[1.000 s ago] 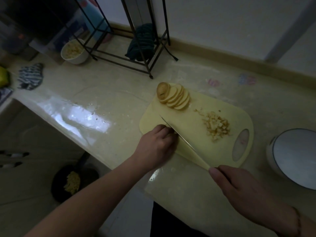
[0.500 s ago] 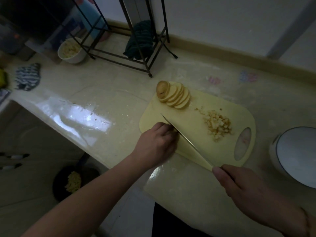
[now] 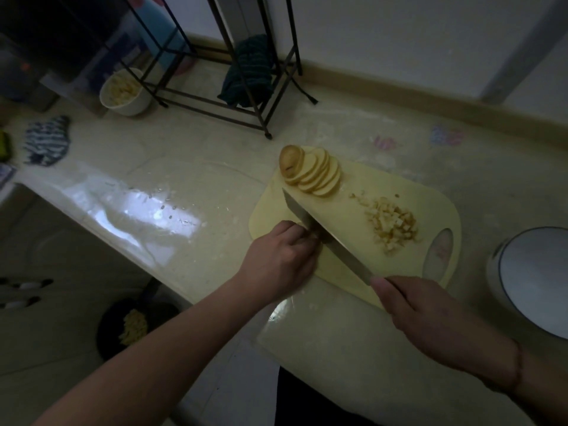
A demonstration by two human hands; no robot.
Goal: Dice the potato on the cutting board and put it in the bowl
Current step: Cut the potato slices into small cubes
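Fingers of the left hand (image 3: 281, 259) curl over a potato piece (mostly hidden) on the cutting board (image 3: 353, 222), likely steadying it beside the knife (image 3: 325, 238) gripped by the right hand (image 3: 421, 312), while diced potato (image 3: 392, 227) waits near the bowl (image 3: 534, 278).

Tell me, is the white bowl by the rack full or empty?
Partly full. The bowl holds pale yellow pieces that show below its rim, beside the rack. How deep they go, I cannot tell.

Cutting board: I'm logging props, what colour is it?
Pale yellow; the cutting board shows best in the head view.
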